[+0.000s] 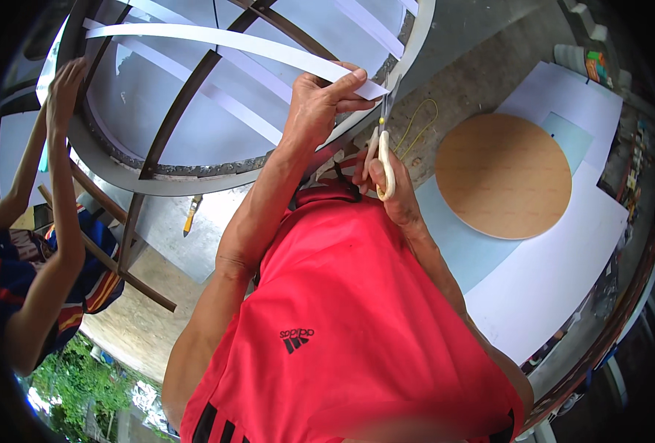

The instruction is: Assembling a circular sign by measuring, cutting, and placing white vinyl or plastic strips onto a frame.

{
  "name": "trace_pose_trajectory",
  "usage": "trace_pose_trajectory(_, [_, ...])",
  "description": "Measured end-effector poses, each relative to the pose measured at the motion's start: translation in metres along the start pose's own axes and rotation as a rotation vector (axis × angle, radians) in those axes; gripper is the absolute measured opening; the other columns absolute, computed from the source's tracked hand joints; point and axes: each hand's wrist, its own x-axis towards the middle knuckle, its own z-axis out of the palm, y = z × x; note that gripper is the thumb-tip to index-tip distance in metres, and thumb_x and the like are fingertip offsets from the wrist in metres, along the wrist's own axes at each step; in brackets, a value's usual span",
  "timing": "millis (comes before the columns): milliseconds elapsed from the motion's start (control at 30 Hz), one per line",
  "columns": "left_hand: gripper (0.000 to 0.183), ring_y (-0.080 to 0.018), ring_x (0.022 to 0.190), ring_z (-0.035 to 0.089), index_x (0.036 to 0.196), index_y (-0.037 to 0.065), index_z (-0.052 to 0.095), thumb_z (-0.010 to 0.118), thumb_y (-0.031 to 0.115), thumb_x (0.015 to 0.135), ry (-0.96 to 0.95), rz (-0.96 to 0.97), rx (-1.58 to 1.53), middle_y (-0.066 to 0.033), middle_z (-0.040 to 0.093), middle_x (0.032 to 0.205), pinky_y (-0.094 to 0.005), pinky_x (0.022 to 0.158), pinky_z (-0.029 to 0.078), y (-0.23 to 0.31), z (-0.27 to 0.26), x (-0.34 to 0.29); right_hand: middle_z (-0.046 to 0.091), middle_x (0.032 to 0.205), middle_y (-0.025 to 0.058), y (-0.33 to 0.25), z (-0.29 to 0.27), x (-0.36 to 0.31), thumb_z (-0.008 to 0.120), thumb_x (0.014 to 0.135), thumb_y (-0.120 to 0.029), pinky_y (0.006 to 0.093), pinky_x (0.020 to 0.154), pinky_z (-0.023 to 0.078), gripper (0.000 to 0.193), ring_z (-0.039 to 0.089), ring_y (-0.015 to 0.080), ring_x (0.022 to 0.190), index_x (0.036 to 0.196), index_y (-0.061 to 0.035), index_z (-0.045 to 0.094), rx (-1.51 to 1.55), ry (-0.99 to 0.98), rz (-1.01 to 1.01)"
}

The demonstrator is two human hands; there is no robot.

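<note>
My left hand (320,103) pinches the near end of a long white strip (224,33) between thumb and fingers. The strip arches leftward across a large round metal frame (113,181) with dark crossbars. My right hand (395,193) grips a pair of scissors (385,151) by its cream handles. Its blades point away from me, right beside the strip's end; whether they touch it I cannot tell. At the left, a co-worker's hands (65,85) are at the frame's rim, close to the strip's far end.
To the right, a round brown board (505,177) lies on white and pale blue sheets (549,273). A paintbrush (191,215) with a yellow handle rests below the frame. Thin yellow wire (422,131) loops beside the scissors. Metal legs (126,236) stick out at the lower left.
</note>
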Motion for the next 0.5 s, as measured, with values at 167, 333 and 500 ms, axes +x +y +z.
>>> trace_pose_trajectory(167, [0.025, -0.0312, 0.082, 0.074, 0.103, -0.012, 0.062, 0.070, 0.009, 0.091, -0.013, -0.007, 0.004, -0.0239, 0.069, 0.091, -0.0359, 0.072, 0.066, -0.009, 0.000, 0.000, 0.057, 0.086, 0.0052, 0.007, -0.003, 0.001, 0.055, 0.096, -0.053, 0.0238, 0.062, 0.045, 0.054, 0.057, 0.0117, 0.075, 0.109, -0.0007, 0.055, -0.012, -0.016, -0.023])
trace_pose_trajectory(333, [0.032, -0.0328, 0.090, 0.073, 0.109, -0.013, 0.057, 0.069, 0.011, 0.092, -0.053, -0.054, 0.058, -0.0239, 0.067, 0.099, -0.0371, 0.081, 0.064, -0.013, 0.006, -0.001, 0.057, 0.073, 0.0045, 0.009, -0.007, 0.003, 0.061, 0.091, -0.051, 0.0279, 0.058, 0.042, 0.050, 0.053, 0.0118, 0.065, 0.095, -0.0011, 0.057, -0.049, 0.112, 0.002])
trace_pose_trajectory(500, [0.028, -0.0301, 0.088, 0.073, 0.107, -0.011, 0.060, 0.070, 0.010, 0.092, -0.040, -0.084, 0.039, -0.0227, 0.068, 0.098, -0.0370, 0.080, 0.064, -0.021, 0.012, -0.004, 0.056, 0.072, 0.0041, 0.014, -0.015, 0.003, 0.059, 0.093, -0.052, 0.0260, 0.056, 0.041, 0.051, 0.052, 0.0105, 0.063, 0.098, -0.0017, 0.057, -0.101, 0.105, 0.018])
